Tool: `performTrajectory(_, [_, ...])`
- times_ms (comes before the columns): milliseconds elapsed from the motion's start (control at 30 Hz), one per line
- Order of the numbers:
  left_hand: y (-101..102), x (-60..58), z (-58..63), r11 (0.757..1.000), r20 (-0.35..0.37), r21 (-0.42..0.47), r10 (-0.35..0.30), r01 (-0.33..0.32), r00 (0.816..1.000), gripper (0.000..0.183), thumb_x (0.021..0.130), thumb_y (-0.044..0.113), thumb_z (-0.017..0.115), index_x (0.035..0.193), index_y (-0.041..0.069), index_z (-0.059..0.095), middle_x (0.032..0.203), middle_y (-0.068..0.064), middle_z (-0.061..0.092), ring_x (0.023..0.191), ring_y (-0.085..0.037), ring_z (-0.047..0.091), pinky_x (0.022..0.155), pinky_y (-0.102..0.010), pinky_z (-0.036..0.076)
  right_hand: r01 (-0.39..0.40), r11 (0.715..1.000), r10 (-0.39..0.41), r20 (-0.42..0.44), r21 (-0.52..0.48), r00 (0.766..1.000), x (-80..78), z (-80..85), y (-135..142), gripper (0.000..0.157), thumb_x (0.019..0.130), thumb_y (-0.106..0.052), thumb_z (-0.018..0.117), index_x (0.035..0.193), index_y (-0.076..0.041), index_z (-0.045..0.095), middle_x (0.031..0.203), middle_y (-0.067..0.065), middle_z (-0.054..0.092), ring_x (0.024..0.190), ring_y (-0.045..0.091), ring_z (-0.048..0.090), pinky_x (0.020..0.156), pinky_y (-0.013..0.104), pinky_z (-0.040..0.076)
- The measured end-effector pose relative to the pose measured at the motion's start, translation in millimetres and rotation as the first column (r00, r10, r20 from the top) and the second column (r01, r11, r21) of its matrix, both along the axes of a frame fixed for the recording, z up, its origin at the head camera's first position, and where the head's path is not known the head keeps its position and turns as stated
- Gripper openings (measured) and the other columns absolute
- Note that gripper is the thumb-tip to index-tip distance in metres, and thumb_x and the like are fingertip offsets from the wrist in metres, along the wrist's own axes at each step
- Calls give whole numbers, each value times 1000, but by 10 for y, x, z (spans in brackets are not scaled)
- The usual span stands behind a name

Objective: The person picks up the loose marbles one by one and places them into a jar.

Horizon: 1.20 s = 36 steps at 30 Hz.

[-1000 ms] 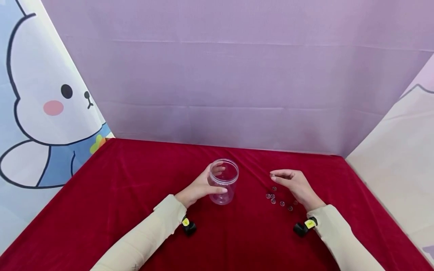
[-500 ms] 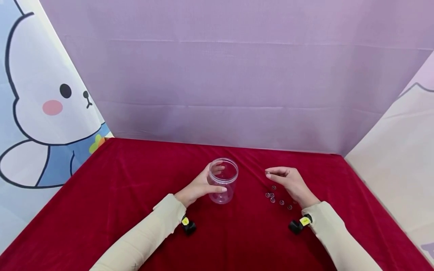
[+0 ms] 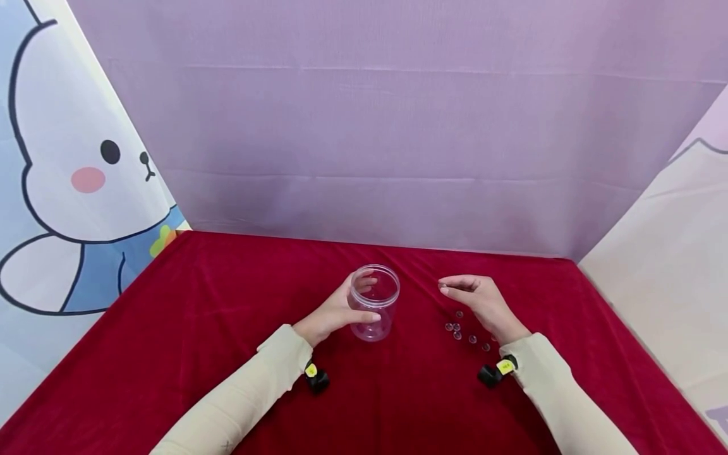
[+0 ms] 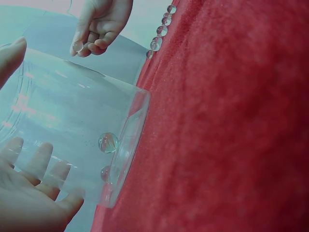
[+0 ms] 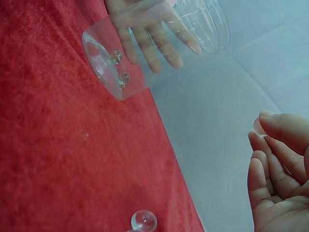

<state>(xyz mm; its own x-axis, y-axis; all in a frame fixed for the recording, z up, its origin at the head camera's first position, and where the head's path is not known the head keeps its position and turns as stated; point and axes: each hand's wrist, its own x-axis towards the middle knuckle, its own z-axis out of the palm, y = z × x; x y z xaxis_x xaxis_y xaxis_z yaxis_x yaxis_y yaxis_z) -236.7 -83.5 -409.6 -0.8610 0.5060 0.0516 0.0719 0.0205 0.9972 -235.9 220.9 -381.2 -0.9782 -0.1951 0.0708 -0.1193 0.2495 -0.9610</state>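
Note:
My left hand [image 3: 335,312] holds a clear plastic jar [image 3: 373,330] round its side, thumb in front and fingers behind. The jar stands upright on the red cloth with its mouth uncovered. Two glass marbles show at its bottom in the left wrist view, one a larger clear marble [image 4: 108,142]. To the right of the jar and above the cloth, my right hand [image 3: 483,302] pinches a clear marble [image 5: 259,127] between thumb and fingertips. Several loose marbles [image 3: 457,327] lie on the cloth below that hand.
Red cloth [image 3: 273,272] covers the table. A lilac curtain [image 3: 387,139] hangs behind its back edge, with a cartoon-printed sheet [image 3: 57,189] at the left and a pale sheet [image 3: 671,253] at the right. Each wrist wears a black strap.
My right hand has moved left and slightly away from me, toward the jar, with the marble pinched in it. The left hand and jar have stayed in place.

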Motion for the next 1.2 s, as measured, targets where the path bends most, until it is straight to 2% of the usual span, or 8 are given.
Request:
performTrajectory(167, [9,-19,-22,1000,-9,3,0,0,1000,82,79,3,71,143,29,26,148,-11,32,136,-29,28,104,-48,37,-1,1000,1,-23,1,1000,-25,17,-32,44,84,-17,71,116,11,60,98,-8,71,95,5,63,83,20,49])
performTrajectory(500, [8,-21,-24,1000,-7,-1,2,-2,1000,82,79,4,71,142,29,26,148,-10,32,135,-29,29,103,-48,38,-5,1000,5,-50,10,999,-56,43,-93,40,85,-17,71,114,9,62,97,-9,71,95,5,63,83,19,49])
performTrajectory(900, [6,-15,-25,1000,0,0,3,-3,1000,81,79,5,71,143,28,26,148,-11,33,135,-29,29,103,-47,38,5,999,-2,-91,37,996,-66,81,-173,34,83,-17,72,110,3,67,99,-3,72,94,5,63,81,19,49])
performTrajectory(1067, [2,-14,-25,1000,12,-1,0,0,1000,82,80,6,72,143,27,25,148,-10,32,137,-28,28,106,-48,34,3,999,2,-93,54,996,-69,111,-203,34,83,-19,73,110,2,68,99,-4,72,95,5,62,81,20,49])
performTrajectory(1200, [8,-18,-12,1000,24,-6,-4,4,1000,84,80,5,72,145,26,23,149,-9,30,138,-28,26,108,-49,31,-3,997,9,-87,71,996,-75,138,-211,35,84,-21,72,111,1,68,102,0,71,96,6,62,83,21,49])
